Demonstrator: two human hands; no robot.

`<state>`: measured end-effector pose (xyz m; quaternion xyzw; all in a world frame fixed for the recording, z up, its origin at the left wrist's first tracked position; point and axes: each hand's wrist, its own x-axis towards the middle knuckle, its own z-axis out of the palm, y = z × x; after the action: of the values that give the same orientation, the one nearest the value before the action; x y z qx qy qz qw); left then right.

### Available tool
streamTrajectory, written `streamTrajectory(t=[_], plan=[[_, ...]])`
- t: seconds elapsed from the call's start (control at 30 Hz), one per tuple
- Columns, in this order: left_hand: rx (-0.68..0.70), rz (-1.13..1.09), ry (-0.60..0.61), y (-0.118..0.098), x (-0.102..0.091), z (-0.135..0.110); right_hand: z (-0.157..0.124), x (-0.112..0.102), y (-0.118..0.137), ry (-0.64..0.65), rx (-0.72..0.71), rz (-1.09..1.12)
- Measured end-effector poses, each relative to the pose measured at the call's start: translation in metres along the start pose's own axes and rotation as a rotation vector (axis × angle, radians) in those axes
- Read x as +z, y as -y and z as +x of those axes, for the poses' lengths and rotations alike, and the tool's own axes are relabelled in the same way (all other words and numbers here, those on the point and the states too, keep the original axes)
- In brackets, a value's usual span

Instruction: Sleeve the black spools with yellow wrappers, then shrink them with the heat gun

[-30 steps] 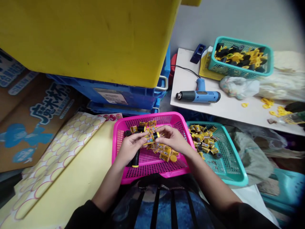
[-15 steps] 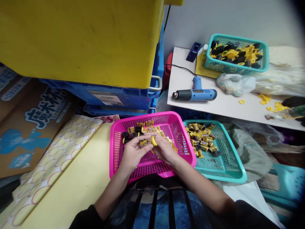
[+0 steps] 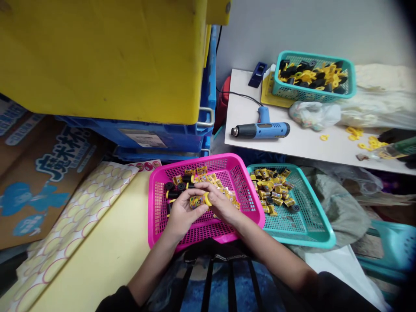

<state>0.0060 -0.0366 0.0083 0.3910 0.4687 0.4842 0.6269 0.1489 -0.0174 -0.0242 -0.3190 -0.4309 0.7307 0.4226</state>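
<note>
A pink mesh basket (image 3: 156, 212) rests on my lap and holds several small black spools and yellow-labelled spools. Over its middle, my left hand (image 3: 182, 212) and my right hand (image 3: 222, 203) meet. Together they pinch one small spool with a yellow label (image 3: 199, 200), fingers closed around its ends. More labelled spools lie just behind my fingers in the basket.
A teal basket (image 3: 312, 229) with labelled spools sits right of the pink one. A white table (image 3: 292, 138) carries a blue heat gun (image 3: 260, 129), another teal basket (image 3: 349, 82) of black and yellow parts, and plastic bags. Yellow and blue crates (image 3: 130, 78) stand at left, sticker sheets (image 3: 74, 212) below.
Both hands have drawn closer to me and lower in the pink basket, still holding the small spool between them. The view has shifted slightly rightward.
</note>
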Motion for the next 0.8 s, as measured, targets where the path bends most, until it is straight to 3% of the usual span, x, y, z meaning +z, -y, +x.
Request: streamTrajectory(t=[0.13, 0.33, 0.47, 0.67, 0.8], plan=[[-0.018, 0.006, 0.085, -0.001, 0.0, -0.001, -0.006, -0.004, 0.009, 0.025, -0.031, -0.075], [0.188, 0.098, 0.205, -0.012, 0.001, -0.002, -0.015, -0.012, 0.023, 0.012, -0.012, -0.162], [0.248, 0.079, 0.216, -0.02, 0.003, -0.004, -0.022, -0.008, 0.033, 0.038, -0.022, -0.168], [0.017, 0.039, 0.24, -0.026, 0.008, -0.008, -0.023, -0.002, 0.041, 0.079, -0.02, -0.112], [-0.017, 0.095, 0.242, -0.029, 0.009, -0.008, -0.018, -0.001, 0.039, 0.08, -0.015, -0.044]])
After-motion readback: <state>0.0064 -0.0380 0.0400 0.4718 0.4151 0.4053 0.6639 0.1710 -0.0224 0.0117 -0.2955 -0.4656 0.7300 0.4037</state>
